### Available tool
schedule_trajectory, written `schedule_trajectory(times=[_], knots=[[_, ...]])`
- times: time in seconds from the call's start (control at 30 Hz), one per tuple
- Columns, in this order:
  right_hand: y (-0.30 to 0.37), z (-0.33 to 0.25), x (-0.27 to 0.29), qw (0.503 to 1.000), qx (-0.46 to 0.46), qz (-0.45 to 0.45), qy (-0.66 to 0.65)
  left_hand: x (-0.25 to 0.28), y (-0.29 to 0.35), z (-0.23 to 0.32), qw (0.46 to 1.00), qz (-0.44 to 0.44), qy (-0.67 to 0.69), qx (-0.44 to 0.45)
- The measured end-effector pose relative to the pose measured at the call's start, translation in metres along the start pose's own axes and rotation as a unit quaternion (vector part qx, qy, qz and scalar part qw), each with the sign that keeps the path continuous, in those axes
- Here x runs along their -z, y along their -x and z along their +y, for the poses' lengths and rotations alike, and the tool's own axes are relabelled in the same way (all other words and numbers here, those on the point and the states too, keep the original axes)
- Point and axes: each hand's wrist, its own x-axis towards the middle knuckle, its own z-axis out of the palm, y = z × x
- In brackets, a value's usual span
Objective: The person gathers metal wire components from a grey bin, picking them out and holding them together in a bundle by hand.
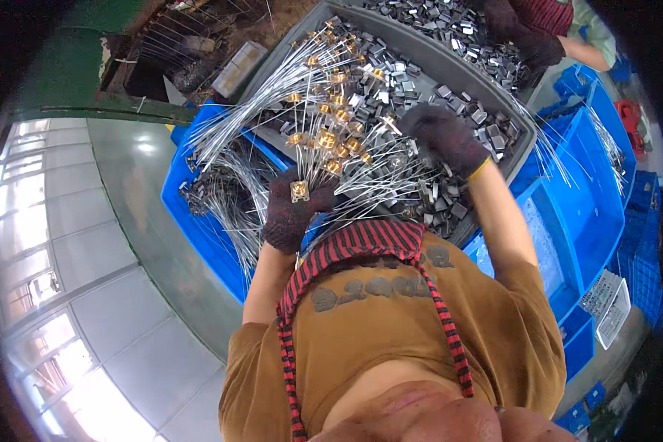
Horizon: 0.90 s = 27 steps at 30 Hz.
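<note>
My left hand (295, 210), in a dark knitted glove, is closed round a bundle of thin metal wires (313, 166) topped with gold-coloured round fittings (327, 138). A square metal piece with a gold centre (300, 191) sits at its fingers. My right hand (442, 136), gloved alike, is over a grey tray (519, 151) heaped with small silvery metal clips (493, 136). Its fingers curl inward, and whatever is between them is hidden. More wires with gold-coloured ends (269, 96) lie across the tray's left side. Loose silvery wires (379, 180) fan out between my hands.
Left of the tray stands a blue bin (180, 195) holding wired parts. Blue bins (589, 199) and a white basket (613, 313) are on the right. Another person's gloved hand (534, 44) works at a heap of clips (449, 26) beyond the tray. A cluttered bench (191, 44) stands far left.
</note>
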Motion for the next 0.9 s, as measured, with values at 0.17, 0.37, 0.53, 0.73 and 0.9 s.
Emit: schedule_trajectory(times=[0.17, 0.37, 0.53, 0.73, 0.9], knots=[[0.018, -0.07, -0.05, 0.956, -0.173, -0.112, -0.21, -0.002, 0.002, 0.004, 1.0, 0.004, 0.017, 0.005], [0.035, -0.079, -0.072, 0.931, -0.184, -0.079, -0.307, 0.006, 0.005, 0.0, 1.0, -0.019, 0.002, -0.024], [0.038, -0.081, -0.087, 0.927, -0.109, -0.128, -0.335, 0.015, 0.009, 0.008, 0.996, -0.088, 0.021, 0.005], [0.039, -0.092, -0.106, 0.945, -0.064, -0.082, -0.311, 0.017, 0.011, 0.004, 0.994, -0.084, 0.076, -0.007], [0.036, -0.074, -0.108, 0.911, -0.021, -0.082, -0.404, 0.019, 0.004, -0.005, 0.993, -0.088, 0.074, -0.016]])
